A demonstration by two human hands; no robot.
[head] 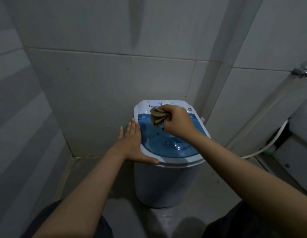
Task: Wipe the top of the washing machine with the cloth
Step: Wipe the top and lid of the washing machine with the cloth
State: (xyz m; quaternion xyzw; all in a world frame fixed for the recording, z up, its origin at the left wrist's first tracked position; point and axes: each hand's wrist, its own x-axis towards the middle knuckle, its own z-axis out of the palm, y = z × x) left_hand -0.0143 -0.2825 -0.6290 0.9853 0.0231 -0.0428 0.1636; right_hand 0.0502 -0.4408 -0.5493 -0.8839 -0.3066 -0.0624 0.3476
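A small white washing machine (166,182) with a see-through blue lid (168,146) stands on the floor in a tiled corner. My right hand (179,121) is closed around a bunched brown cloth (158,116), which hangs over the far left part of the lid, near the white control panel. My left hand (134,145) lies flat with fingers spread against the machine's left rim, thumb along the front edge. Whether the cloth touches the lid I cannot tell.
Grey tiled walls close in behind and to the left. A white hose (267,145) runs along the right wall below a metal tap (301,72). A grey box-like unit (297,162) sits at the right. My dark-clothed knees show at the bottom.
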